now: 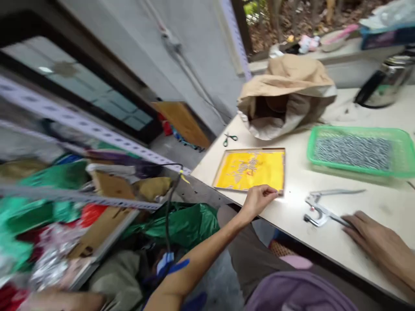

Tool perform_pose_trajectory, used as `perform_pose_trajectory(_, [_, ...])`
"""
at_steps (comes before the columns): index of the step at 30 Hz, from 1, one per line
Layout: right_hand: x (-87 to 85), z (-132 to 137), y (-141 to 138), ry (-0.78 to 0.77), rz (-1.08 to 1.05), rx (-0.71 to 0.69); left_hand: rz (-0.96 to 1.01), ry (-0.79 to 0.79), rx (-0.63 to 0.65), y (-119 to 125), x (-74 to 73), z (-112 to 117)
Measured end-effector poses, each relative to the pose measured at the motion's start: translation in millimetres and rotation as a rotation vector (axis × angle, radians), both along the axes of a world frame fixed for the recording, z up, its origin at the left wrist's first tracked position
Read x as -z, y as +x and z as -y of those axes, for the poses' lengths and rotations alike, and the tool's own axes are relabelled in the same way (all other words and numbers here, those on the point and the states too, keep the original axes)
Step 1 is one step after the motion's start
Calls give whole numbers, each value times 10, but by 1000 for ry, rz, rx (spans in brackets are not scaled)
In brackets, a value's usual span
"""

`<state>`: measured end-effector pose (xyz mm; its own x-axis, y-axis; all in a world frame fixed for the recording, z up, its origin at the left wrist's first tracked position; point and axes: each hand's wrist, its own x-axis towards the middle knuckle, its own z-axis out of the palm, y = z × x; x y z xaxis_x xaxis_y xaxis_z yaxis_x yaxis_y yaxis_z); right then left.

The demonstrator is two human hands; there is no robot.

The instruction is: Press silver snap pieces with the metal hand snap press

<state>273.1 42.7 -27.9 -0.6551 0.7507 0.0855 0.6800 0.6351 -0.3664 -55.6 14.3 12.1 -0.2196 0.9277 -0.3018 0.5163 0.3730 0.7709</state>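
Note:
My left hand [259, 201] is at the near right corner of a shallow tray [284, 172] with a yellow lining. Its thumb and fingertips are pinched together; whatever is between them is too small to make out. Small metal pieces [244, 166] lie scattered on the yellow lining. On the right, my right hand [378, 235] has its fingers on one handle of metal hand-press pliers [319, 211], which lie on the white table [298, 216]. The pliers' handles are spread apart, and their other handle points right, untouched.
A green plastic basket [359, 168] full of small metal pieces stands behind the pliers. Small dark-handled scissors [230, 139], an open tan sack [285, 95] and a kettle [385, 82] are farther back. Perforated metal shelving [97, 134] and heaped bags fill the left.

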Motion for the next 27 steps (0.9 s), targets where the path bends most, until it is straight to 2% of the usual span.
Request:
perform_pose_trajectory(2, [-42,54,3,-106,24,-3,225,-115,26,319,57,33])
perform_pose_trajectory(4, [-83,38,-24,-139,51,-7,328,-226,26,579,115,27])
perform_pose_trajectory(8, [-100,21,-67,-129,101,-3,308,-344,1,838,216,-83])
perform_pose_trajectory(13, [-59,60,-58,-130,80,13,237,-431,36,870,235,-207])
perform_pose_trajectory(19, [-108,35,-56,-183,137,-1,131,-488,97,886,236,-244])
perform_pose_trajectory(27, [-56,33,-75,-113,211,-11,47,-554,222,899,201,-320])
